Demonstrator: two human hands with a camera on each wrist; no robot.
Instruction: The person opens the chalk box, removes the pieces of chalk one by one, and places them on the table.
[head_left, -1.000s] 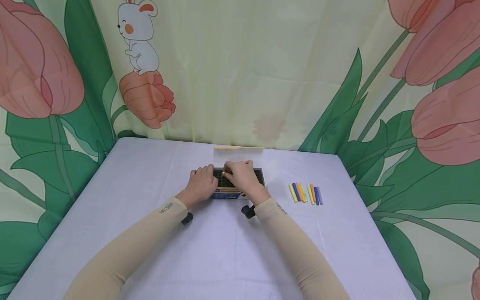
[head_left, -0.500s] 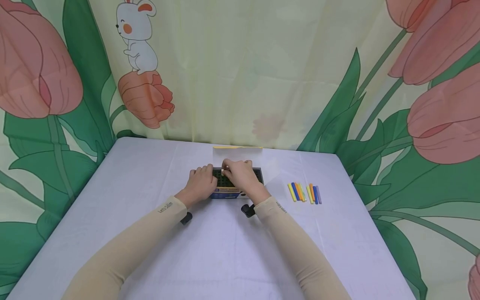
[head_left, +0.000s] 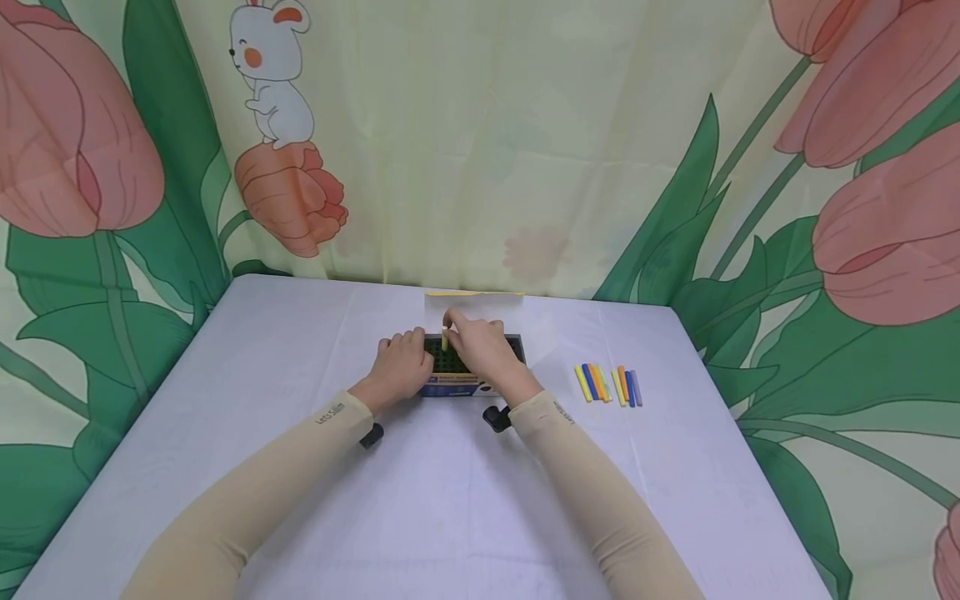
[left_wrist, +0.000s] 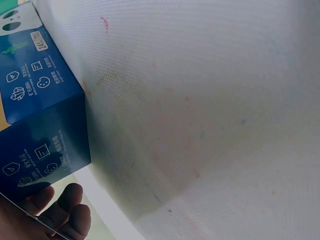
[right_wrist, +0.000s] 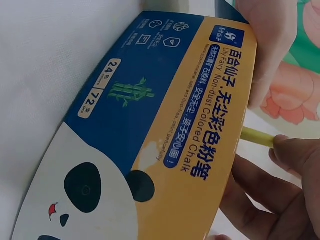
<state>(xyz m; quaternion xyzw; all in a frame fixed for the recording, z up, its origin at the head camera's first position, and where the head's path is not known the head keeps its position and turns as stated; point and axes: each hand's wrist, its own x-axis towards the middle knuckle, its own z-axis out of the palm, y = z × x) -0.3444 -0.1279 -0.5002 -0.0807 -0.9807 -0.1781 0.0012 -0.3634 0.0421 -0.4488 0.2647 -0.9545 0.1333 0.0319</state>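
Observation:
A blue and yellow box of colored chalk (head_left: 450, 388) stands on the table with its lid up, showing a dark insert full of holes. My left hand (head_left: 400, 364) grips the box's left end, fingers over the rim; in the left wrist view, fingertips (left_wrist: 70, 200) show beside the blue wall (left_wrist: 45, 110). Between thumb and fingers, my right hand (head_left: 486, 348) pinches a yellow chalk stick (head_left: 444, 339), held upright over the left part of the insert. In the right wrist view this yellow stick (right_wrist: 257, 137) shows beyond the box's printed front (right_wrist: 165, 110), its lower end hidden.
Right of the box lie two groups of chalk sticks, one with yellow, blue and orange (head_left: 594, 383), the other with yellow, orange, blue and purple (head_left: 627, 388). The raised lid (head_left: 472, 302) stands behind the box. A flowered curtain (head_left: 450, 167) hangs behind the table.
My right fingers have risen a little, and more of the yellow chalk stick now shows above the insert. My left hand stays on the box's end.

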